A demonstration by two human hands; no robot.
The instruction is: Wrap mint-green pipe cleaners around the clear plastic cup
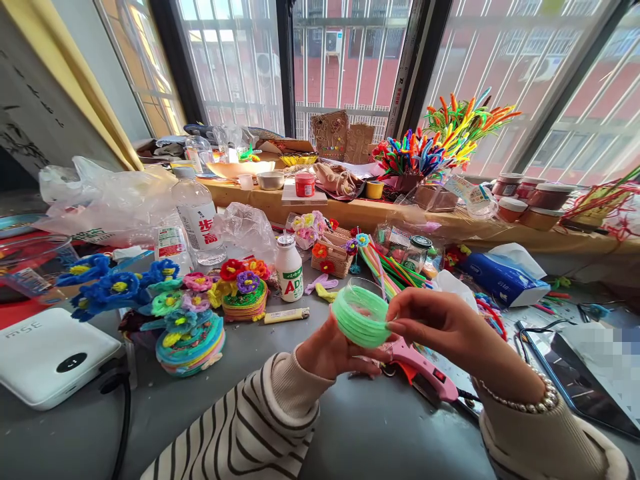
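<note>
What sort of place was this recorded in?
Probably a craft workspace beside barred windows: bunched colourful pipe cleaners, fuzzy blue flowers, and what looks like a pink glue gun.

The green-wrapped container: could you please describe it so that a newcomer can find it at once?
Start from the grey table below the windows. Near its middle, the left hand holds the green-wrapped container, and the right hand touches its right side. Unlike the multicoloured flower base at left, it is coiled only in fuzzy mint green, under a bare transparent rim.
</note>
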